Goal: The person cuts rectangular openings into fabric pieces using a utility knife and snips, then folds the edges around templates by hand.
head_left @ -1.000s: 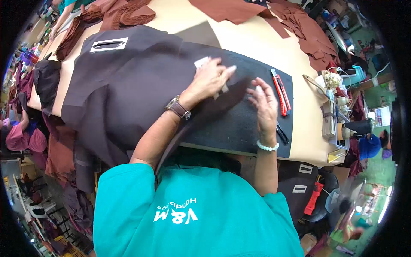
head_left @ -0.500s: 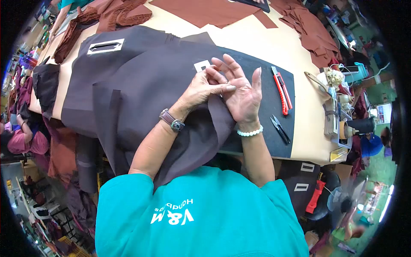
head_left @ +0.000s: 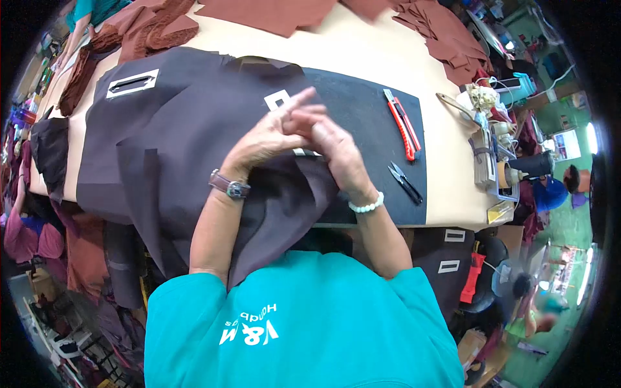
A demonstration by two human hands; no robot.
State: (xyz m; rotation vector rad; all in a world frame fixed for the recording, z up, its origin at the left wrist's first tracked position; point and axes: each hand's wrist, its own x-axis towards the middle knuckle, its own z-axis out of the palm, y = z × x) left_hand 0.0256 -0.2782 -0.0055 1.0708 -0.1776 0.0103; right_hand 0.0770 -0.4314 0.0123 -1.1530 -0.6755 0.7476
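My left hand (head_left: 262, 139), with a watch on its wrist, is raised over dark grey-brown fabric (head_left: 194, 123), its fingers stretched out and apart from the thumb. My right hand (head_left: 343, 158), wearing a pale bead bracelet (head_left: 367, 204), meets it from the right. Its fingers bend across the left fingers and are slightly blurred, so whether anything small lies between them is hidden. Just behind the fingertips is a white rectangular frame (head_left: 277, 99) on the fabric. Another white-edged slot (head_left: 132, 84) shows farther left. A fold of the fabric drapes over the table's near edge toward my body.
On the dark cutting mat (head_left: 362, 116) lie a red utility knife (head_left: 403, 126) and black thread snips (head_left: 405, 183). Rust-brown pieces (head_left: 272, 14) cover the far side of the cream table (head_left: 446, 200). A tool holder (head_left: 508, 178) and a brush (head_left: 459, 108) stand right.
My right hand has turned from palm-up to bent over the left fingers. My left hand has gone from a pinch to stretched fingers. The whole view has shifted slightly.
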